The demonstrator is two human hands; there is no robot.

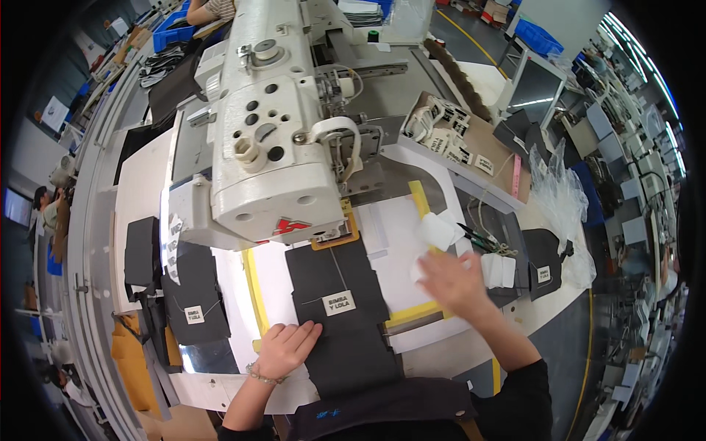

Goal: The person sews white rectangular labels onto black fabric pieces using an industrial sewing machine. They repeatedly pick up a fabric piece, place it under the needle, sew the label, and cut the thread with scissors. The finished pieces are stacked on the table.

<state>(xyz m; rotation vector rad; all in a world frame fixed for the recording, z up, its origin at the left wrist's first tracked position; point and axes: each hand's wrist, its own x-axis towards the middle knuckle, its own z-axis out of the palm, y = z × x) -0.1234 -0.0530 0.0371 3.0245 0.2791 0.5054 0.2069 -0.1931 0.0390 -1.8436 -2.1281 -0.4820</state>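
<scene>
A dark fabric panel (338,339) with a cream printed label (338,302) lies under the head of a white sewing machine (261,169), a thread running across it. My left hand (290,345) rests on the panel's left edge, fingers extended. My right hand (452,283) is raised at the right above a white template sheet (393,283) with yellow tape edges, fingers spread and slightly blurred. Near it are white rectangular pieces (497,270) and a dark slim tool (478,239), too small to identify surely. Another labeled dark panel (191,287) lies at the left.
A tray (515,195) of printed labels, a clear plastic bag (559,206) and a dark piece (543,290) sit at right. Stacked dark pieces (140,250) and mustard material (129,360) are at left. Other people (209,13) work in the background, among blue bins (537,37).
</scene>
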